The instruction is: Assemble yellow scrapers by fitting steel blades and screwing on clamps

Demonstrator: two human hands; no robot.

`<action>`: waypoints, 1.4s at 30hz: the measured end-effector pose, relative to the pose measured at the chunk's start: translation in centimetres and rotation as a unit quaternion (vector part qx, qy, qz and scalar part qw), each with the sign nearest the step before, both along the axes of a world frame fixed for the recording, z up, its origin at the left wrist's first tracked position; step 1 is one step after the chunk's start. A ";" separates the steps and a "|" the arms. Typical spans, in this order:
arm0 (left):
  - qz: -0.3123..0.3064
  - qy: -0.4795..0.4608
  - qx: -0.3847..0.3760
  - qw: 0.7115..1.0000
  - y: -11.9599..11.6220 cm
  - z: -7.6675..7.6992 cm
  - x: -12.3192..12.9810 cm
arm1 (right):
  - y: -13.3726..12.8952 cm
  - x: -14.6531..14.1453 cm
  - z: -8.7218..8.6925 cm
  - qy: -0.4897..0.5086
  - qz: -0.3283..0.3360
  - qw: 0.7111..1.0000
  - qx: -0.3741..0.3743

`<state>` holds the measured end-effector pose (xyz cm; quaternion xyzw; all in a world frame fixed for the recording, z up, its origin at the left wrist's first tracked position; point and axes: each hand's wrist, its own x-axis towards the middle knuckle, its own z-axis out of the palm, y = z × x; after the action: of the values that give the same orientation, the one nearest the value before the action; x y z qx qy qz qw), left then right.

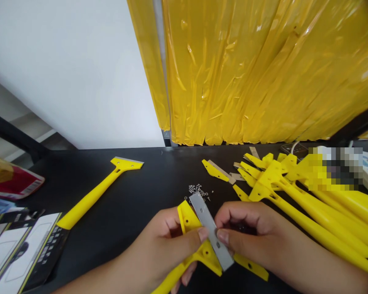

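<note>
My left hand (168,241) is closed around the head of a yellow scraper handle (187,220), its thumb pressed onto a flat grey metal blade (207,226). The blade has slots and lies slantwise across the scraper head. At its right edge, my right hand (248,232) pinches the blade between thumb and fingers. A yellow cover plate (253,267) with a hole shows below my right hand; whether that hand touches it I cannot tell. Just beyond the blade, small screws and nuts (199,190) lie in a loose pile on the black table (159,179).
A scraper with its blade fitted (101,194) lies at the left. Several yellow scraper handles (297,196) are heaped at the right, beside a loose cover plate (215,170) and blades. Printed packages (27,253) sit at the left edge. Yellow plastic strips (248,73) hang behind the table.
</note>
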<state>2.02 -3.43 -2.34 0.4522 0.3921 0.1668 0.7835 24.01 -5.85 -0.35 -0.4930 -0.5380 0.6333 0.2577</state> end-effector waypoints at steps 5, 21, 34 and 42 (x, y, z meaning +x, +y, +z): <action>-0.119 0.031 0.004 0.992 -0.3 1.4 0.3 | 0.2 -0.1 0.4 0.022 -0.021 1.000 0.000; 0.084 -0.083 -0.026 0.993 0.0 -0.6 -0.1 | 0.3 1.6 0.2 0.209 -0.177 0.962 -0.018; 0.099 -0.029 0.022 0.994 -0.7 -0.5 -0.2 | -0.7 1.0 -1.1 -0.035 -0.025 0.998 0.048; 0.067 -0.055 0.023 0.996 -0.8 -0.1 0.0 | -0.5 0.5 0.1 -0.024 -0.022 0.999 0.042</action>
<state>2.01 -4.25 -2.48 0.4333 0.3739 0.2528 0.7801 24.55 -6.37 -0.24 -0.5084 -0.5592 0.5924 0.2789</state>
